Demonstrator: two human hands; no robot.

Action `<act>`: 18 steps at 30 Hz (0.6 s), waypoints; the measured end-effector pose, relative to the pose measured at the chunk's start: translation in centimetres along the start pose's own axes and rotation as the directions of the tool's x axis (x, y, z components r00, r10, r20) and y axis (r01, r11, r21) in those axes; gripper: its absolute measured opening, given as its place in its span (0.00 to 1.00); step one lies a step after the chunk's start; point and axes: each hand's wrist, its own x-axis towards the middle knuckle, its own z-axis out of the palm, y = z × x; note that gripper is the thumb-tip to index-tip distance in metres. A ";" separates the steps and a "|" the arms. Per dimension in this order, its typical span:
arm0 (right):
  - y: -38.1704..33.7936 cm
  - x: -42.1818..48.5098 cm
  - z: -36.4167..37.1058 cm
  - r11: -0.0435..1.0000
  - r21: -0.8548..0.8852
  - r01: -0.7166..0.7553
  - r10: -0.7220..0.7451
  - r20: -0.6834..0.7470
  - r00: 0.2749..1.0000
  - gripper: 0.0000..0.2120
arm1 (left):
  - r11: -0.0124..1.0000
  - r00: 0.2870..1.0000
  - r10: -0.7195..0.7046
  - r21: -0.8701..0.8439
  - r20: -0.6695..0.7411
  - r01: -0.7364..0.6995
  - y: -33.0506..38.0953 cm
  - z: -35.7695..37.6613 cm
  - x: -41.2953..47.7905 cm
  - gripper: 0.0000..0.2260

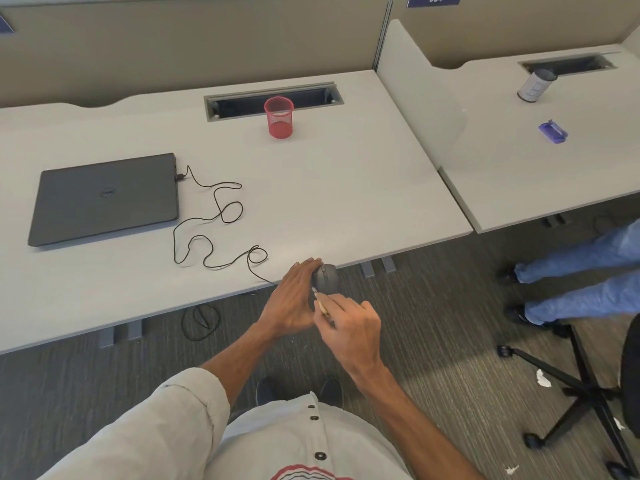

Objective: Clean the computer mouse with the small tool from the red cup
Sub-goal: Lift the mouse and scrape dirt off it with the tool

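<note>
Braced dark grey plastic mouse (327, 280) against nearly straight-fingered left hand (292, 299), steadying it. Pinched slim tan tool (320, 303) in right hand (349, 327), tip on mouse.

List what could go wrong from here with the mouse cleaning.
1. The mouse sits at the desk's front edge, steadied only by the left hand; a slip could drop it to the floor.
2. The right hand pinches the small tool close to the left hand; a jab could hit it.
3. The cable loops to the laptop; a falling mouse could tug its plug.
</note>
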 end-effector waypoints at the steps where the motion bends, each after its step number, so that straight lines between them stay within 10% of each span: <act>1: 0.2 0.2 -0.1 0.999 0.010 -0.031 0.032 -0.024 0.999 0.10 | 1.000 1.000 -0.009 -0.013 -0.009 0.009 0.0 0.0 -0.1 0.47; 6: 0.7 1.1 -0.3 0.947 0.186 -0.262 0.277 -0.057 0.959 0.11 | 0.998 0.999 -0.035 -0.052 -0.019 0.034 -0.1 0.3 -0.2 0.52; 10: 0.6 1.2 -0.7 0.655 0.536 -0.532 0.616 0.028 0.787 0.13 | 0.992 0.997 -0.069 -0.109 -0.026 0.066 -0.2 0.1 -0.4 0.55; 18: 0.6 1.9 -0.1 0.979 0.108 -0.171 0.175 -0.028 0.984 0.12 | 0.988 0.997 -0.064 -0.143 -0.035 0.059 -0.2 -0.2 -0.4 0.50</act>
